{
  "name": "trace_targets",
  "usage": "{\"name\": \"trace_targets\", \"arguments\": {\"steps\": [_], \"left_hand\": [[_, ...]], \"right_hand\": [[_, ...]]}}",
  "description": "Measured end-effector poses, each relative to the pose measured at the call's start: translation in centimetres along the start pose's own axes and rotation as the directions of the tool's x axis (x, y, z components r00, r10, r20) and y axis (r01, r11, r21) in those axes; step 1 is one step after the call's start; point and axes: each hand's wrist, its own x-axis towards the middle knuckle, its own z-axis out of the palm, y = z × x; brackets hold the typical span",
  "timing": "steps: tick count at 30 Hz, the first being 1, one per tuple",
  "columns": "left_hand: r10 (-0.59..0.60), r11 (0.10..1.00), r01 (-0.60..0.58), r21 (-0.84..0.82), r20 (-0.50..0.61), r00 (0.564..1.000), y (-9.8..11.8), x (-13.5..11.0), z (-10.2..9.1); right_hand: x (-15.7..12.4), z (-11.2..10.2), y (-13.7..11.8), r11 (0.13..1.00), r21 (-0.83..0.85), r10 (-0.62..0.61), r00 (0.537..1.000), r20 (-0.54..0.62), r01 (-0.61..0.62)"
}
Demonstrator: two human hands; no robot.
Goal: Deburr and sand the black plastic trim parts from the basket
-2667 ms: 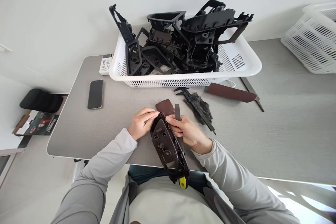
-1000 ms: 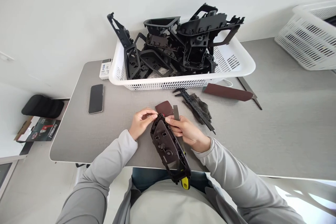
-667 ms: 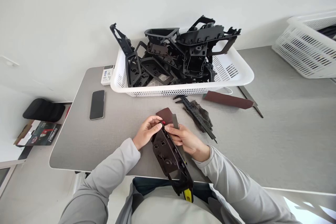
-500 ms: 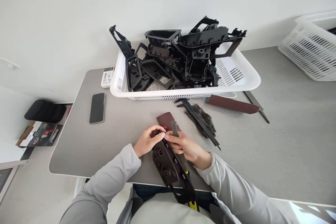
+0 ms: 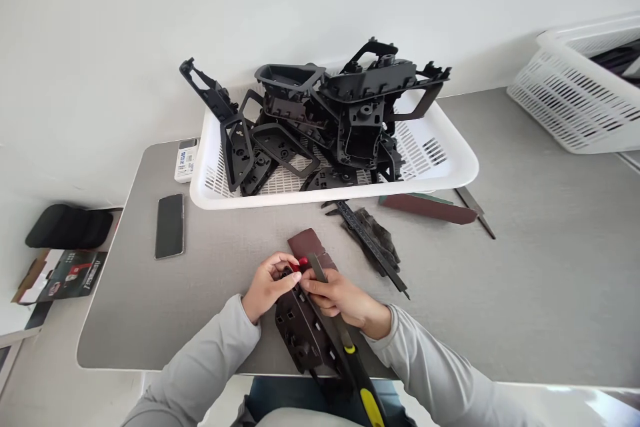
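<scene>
A: Workpiece?
B: Dark plastic door-trim panel [image 5: 303, 327], held over the table [image 5: 540, 293] near its front edge, long axis pointing toward the observer. Contact with the table cannot be told.
A: Hands?
B: Left hand [image 5: 270, 287] curled narrow around the panel's far end. Right hand [image 5: 343, 297] closed on the blade of a yellow-handled file [image 5: 317, 268], just beside the left hand; handle runs down past the table edge.
A: Between them?
B: Red speck [image 5: 303, 265] at the left fingertips, too small to identify. Sandpaper [image 5: 306, 243] lies just beyond, on the table.
A: Farther out?
B: Caliper [image 5: 363, 233] lying on a dark glove [image 5: 375, 247], sanding strip [image 5: 427, 209] to the right. White basket [image 5: 250, 199] holds more black parts [image 5: 360, 133]. Phone [image 5: 169, 227] to its left.
</scene>
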Motion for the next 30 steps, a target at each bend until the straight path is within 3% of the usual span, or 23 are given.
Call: {"name": "trace_targets", "arguments": {"steps": [3, 10, 14, 17, 20, 24, 26, 30], "left_hand": [[-0.053, 0.997, 0.05, -0.052, -0.049, 0.997, 0.0, 0.1, 0.0], [0.033, 0.993, -0.042, -0.114, -0.08, 0.996, 1.2, 0.2, -0.4], [0.172, 0.985, -0.171, 0.03, -0.042, 0.984, 5.0, -0.1, -1.3], [0.376, 0.923, -0.376, 0.088, 0.015, 0.927, 8.9, -0.5, -1.2], [0.492, 0.863, -0.498, 0.085, 0.083, 0.867, 12.1, -1.1, -0.1], [0.567, 0.823, -0.563, 0.073, -0.049, 0.822, 14.0, -2.4, 1.4], [0.534, 0.844, -0.529, 0.085, -0.066, 0.843, 14.1, -3.0, 1.7], [0.432, 0.902, -0.428, 0.059, -0.088, 0.898, 14.1, -3.6, 1.6]], "right_hand": [[0.0, 0.1, -0.1, 1.0, -0.009, -0.03, 0.999, -0.017, 0.03], [-0.3, 0.2, -0.8, 0.988, -0.087, -0.127, 0.992, -0.003, 0.126], [-1.4, 1.0, -3.2, 0.966, -0.191, -0.173, 0.984, 0.035, 0.177], [-3.2, 2.6, -6.4, 0.919, -0.297, -0.254, 0.965, 0.061, 0.26], [-5.5, 4.8, -9.4, 0.722, -0.542, -0.463, 0.883, 0.082, 0.429], [-8.0, 7.3, -11.3, 0.464, -0.682, -0.647, 0.742, 0.174, 0.565], [-8.3, 7.9, -11.4, 0.368, -0.723, -0.718, 0.673, 0.179, 0.585], [-7.8, 7.6, -11.3, 0.206, -0.827, -0.756, 0.622, 0.205, 0.523]]}}
